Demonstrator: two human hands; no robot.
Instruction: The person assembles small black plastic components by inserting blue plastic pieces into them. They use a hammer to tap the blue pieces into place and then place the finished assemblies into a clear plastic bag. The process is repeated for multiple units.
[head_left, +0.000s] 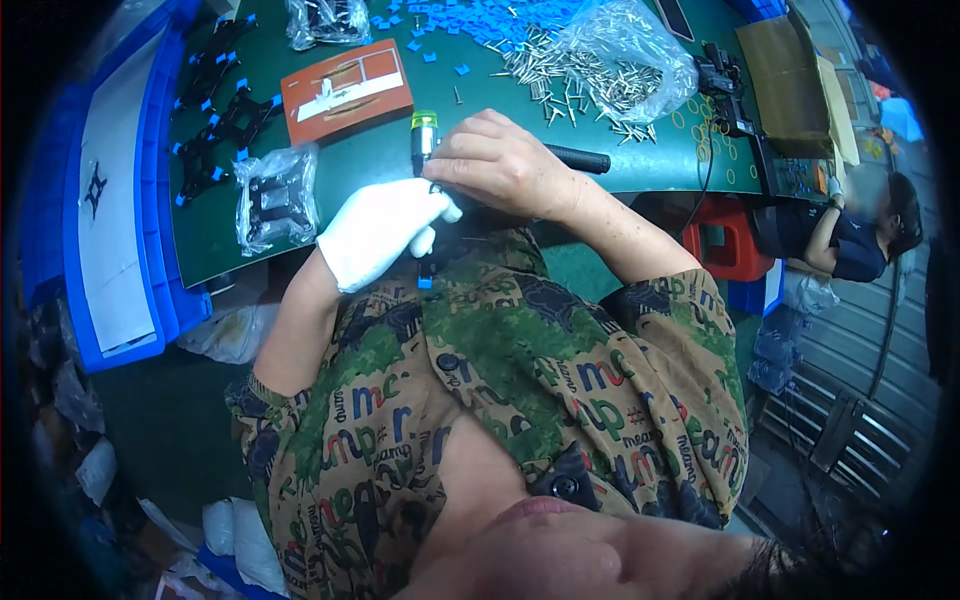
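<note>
My left hand (pixel 385 230), in a white glove, is closed round a black bracket whose arm with a blue clip (pixel 425 281) sticks out below it, against my shirt. Most of the bracket is hidden by the glove. My bare right hand (pixel 500 165) is closed just above, fingertips pressed together beside the gloved fingers; what they pinch is hidden. Behind my hands lies a mallet (pixel 425 135) with a yellow-green face and metal head. Its black handle (pixel 580 158) shows to the right of my right hand.
Brown-red box (pixel 345 95), bagged black brackets (pixel 275 200) and loose blue-tipped brackets (pixel 215 150) lie left on the green table (pixel 350 170). Blue clips (pixel 460 18), metal screws (pixel 570 80) and a plastic bag (pixel 635 55) lie far. A blue bin (pixel 120 200) stands left; a person (pixel 850 230) sits right.
</note>
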